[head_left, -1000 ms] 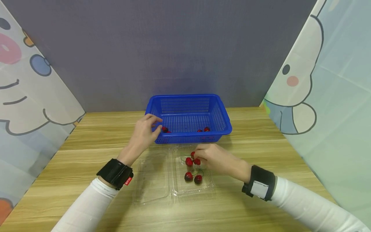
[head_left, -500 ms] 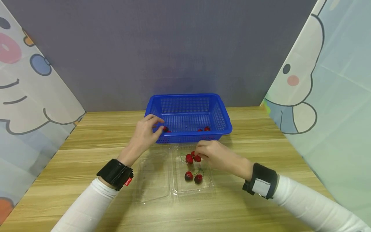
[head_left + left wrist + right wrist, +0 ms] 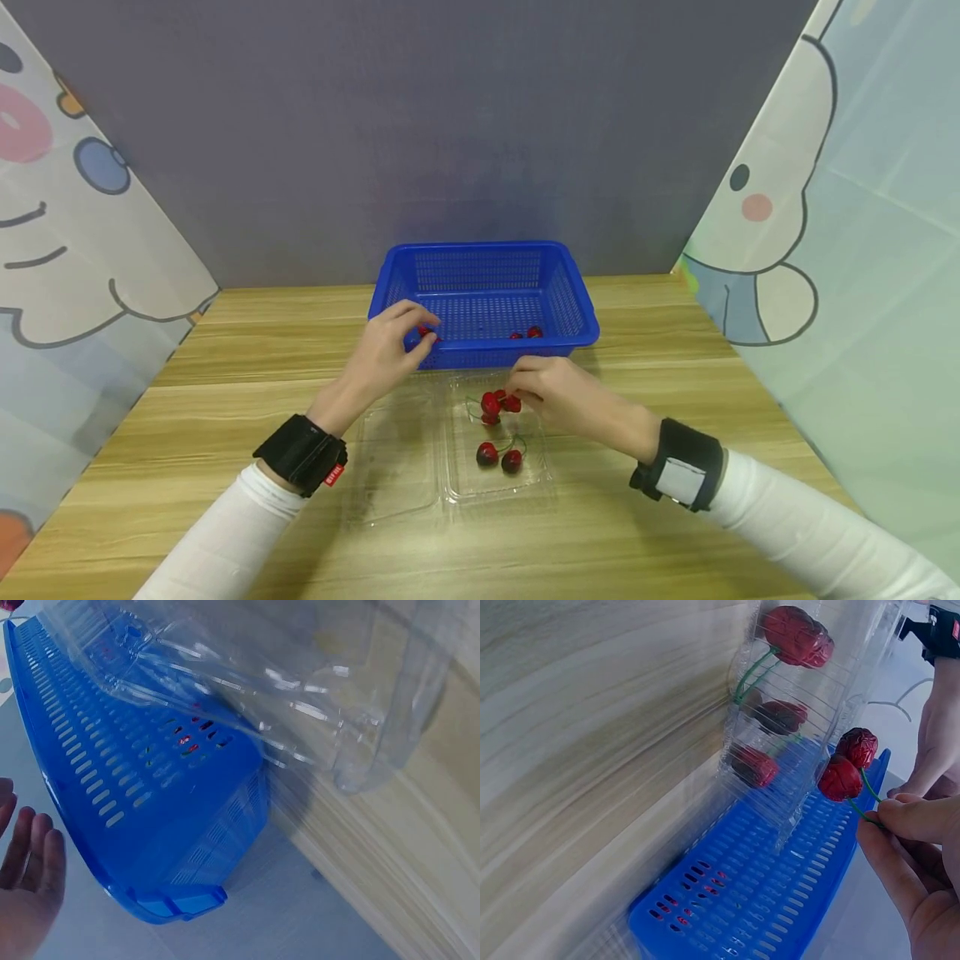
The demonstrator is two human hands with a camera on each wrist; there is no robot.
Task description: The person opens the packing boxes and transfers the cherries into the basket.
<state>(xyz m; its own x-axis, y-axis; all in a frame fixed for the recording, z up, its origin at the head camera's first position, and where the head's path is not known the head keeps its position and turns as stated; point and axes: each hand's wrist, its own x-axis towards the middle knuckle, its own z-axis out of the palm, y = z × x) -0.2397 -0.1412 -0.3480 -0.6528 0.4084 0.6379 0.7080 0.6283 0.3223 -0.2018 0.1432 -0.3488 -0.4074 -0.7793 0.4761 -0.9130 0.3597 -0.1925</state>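
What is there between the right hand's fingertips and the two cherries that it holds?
Only thin green stems: the right hand pinches them, and the two cherries are at their other ends. The right wrist view shows this.

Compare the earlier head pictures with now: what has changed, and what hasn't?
The right hand has moved slightly toward the blue basket, lifting a cherry pair by its stems. The left hand has edged rightward. The basket, clear container and lower cherries stayed put.

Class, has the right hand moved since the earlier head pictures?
Yes; against the clear rectangular plastic box, the right hand has shifted slightly upward in the picture.
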